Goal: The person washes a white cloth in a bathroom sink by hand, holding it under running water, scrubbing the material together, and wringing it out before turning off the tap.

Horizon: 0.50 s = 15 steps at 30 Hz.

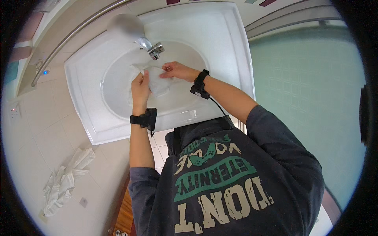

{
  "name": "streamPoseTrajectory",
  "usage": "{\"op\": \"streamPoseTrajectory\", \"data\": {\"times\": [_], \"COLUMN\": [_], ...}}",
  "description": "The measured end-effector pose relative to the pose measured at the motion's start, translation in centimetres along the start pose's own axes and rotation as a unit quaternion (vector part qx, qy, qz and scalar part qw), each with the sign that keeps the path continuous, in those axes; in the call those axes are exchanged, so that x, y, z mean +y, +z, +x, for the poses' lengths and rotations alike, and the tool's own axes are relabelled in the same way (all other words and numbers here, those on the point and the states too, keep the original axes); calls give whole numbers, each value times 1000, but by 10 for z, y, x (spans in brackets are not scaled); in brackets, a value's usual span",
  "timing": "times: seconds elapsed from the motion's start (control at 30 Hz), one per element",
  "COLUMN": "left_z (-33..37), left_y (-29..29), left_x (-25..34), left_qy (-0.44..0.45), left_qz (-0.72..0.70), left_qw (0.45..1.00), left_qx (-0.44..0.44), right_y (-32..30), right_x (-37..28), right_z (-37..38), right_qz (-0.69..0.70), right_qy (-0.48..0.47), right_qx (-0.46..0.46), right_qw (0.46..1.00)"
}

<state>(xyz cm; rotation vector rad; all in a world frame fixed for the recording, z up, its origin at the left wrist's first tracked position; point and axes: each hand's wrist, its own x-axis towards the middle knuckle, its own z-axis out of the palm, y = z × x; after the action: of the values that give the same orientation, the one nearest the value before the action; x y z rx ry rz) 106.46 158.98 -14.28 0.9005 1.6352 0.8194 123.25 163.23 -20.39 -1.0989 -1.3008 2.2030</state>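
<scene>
A thin, white, wet-looking cloth point(158, 83) is bunched over the basin, below the tap. My left hand point(140, 87) grips its left part, the fingers curled and the thumb on top. On the right side, my right hand point(178, 71) pinches the cloth's edge between thumb and fingers. The chrome tap point(152, 49) reaches out just beyond both hands, touching neither. Folds of the cloth hide some of my fingertips.
Around the cloth is the white oval sink point(220, 47). A metal rail point(75, 33) runs along the far left. A crumpled white plastic bag point(65, 183) hangs by the tiled wall at lower left. Greenish frosted glass point(307, 90) stands to the right. Black straps with small boxes circle both wrists.
</scene>
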Motion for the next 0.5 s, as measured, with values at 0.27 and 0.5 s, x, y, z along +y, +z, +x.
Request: {"op": "streamPoseTrajectory", "data": {"times": [0.27,0.5], "left_z": [-1,13], "left_y": [2,12], "left_x": [4,-8], "left_qy": [85,-29], "left_qz": [-5,-170], "left_qw": [987,985], "left_qx": [133,20], "right_y": [-11,-22], "right_x": [1,-39], "right_z": [-4,-42], "right_qz": [-315,-328], "right_qy": [-146,-101], "right_qx": [165,226], "right_qw": [923,912]}}
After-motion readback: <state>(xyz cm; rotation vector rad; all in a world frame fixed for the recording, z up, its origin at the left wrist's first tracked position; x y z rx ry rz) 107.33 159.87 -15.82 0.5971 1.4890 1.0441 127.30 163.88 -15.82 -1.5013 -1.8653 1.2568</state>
